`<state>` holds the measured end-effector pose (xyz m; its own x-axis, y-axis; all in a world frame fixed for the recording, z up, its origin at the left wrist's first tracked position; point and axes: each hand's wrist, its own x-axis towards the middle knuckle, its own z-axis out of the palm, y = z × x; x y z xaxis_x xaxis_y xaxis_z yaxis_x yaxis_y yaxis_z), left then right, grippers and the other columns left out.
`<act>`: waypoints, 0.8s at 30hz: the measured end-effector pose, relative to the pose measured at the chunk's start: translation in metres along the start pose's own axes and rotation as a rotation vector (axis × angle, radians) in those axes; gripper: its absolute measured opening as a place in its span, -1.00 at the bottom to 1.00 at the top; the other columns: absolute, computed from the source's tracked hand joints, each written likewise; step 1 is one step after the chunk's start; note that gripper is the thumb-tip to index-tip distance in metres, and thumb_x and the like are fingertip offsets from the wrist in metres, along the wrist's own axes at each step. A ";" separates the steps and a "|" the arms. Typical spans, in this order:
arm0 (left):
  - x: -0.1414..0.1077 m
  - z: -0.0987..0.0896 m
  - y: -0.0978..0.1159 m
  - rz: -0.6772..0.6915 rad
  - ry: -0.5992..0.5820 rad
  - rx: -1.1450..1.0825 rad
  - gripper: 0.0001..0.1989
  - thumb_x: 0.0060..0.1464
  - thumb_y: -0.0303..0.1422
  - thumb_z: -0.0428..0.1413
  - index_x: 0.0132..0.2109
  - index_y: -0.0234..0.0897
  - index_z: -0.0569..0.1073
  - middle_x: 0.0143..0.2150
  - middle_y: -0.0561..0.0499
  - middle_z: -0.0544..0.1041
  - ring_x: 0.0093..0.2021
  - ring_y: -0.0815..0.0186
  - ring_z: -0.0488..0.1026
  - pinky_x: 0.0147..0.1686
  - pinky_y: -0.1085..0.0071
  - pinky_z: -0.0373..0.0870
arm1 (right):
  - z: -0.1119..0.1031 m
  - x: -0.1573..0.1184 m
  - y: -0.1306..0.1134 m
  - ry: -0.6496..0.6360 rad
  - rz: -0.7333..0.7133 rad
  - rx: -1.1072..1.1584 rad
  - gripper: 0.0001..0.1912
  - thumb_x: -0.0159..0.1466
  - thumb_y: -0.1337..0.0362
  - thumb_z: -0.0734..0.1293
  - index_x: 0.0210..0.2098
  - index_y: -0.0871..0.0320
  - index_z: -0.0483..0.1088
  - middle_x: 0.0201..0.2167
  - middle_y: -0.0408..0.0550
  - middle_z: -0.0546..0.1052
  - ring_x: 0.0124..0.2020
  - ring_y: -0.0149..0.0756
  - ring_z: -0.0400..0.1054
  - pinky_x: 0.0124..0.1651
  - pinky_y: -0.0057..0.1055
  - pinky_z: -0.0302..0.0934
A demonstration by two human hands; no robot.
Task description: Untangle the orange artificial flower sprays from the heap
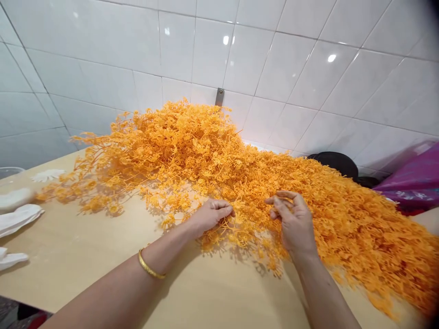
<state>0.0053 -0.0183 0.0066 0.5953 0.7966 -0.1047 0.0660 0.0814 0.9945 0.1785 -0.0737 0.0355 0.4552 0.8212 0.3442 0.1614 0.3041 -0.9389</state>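
A big heap of orange plastic flower sprigs point(192, 141) spreads over the pale wooden table point(113, 256), tallest at centre left and running down to the right. My left hand point(213, 215), below a gold bangle point(150, 266) on the wrist, is closed in a pinch on an orange sprig point(240, 228) at the heap's front edge. To its right, my right hand point(294, 218) hovers over the flowers with its fingers bent and apart; nothing shows clearly between them.
White gloves or cloths point(20, 218) and a white flower-shaped piece point(47, 175) lie at the left. Behind the heap are a tiled wall point(113, 50), a metal bracket point(220, 97), a black round object point(334, 163) and a purple bag point(411, 176).
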 end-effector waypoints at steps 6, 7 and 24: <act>-0.005 0.010 0.003 0.072 -0.046 0.095 -0.72 -0.06 -0.21 -0.03 -0.51 -0.36 0.34 -0.60 0.09 0.29 -0.63 0.52 0.13 -0.61 0.54 0.05 | 0.011 -0.009 0.005 -0.335 0.121 -0.154 -0.72 0.08 0.08 0.25 -0.41 0.19 0.33 -0.68 -0.24 0.20 -0.65 -0.52 0.02 -0.60 -0.55 -0.06; -0.005 0.011 0.002 0.072 -0.050 0.132 -0.74 -0.05 -0.24 -0.04 -0.49 -0.35 0.34 -0.61 0.10 0.27 -0.64 0.52 0.10 -0.61 0.54 0.03 | 0.013 -0.010 0.005 -0.392 0.114 -0.205 -0.72 0.06 0.08 0.26 -0.45 0.20 0.34 -0.65 -0.22 0.24 -0.62 -0.51 0.06 -0.57 -0.54 -0.04; -0.005 0.012 -0.005 0.242 -0.114 0.543 -0.76 0.00 -0.32 -0.13 -0.57 -0.31 0.19 -0.63 0.14 0.10 -0.59 0.49 0.03 -0.58 0.52 -0.04 | -0.031 0.020 0.000 0.491 -0.068 -0.187 -0.63 0.08 0.00 0.20 -0.65 0.14 0.11 -0.72 -0.25 0.12 -0.71 -0.51 -0.09 -0.66 -0.48 -0.14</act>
<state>0.0116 -0.0296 0.0016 0.7244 0.6829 0.0949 0.2994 -0.4356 0.8489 0.2151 -0.0723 0.0420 0.7872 0.4663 0.4036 0.3382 0.2208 -0.9148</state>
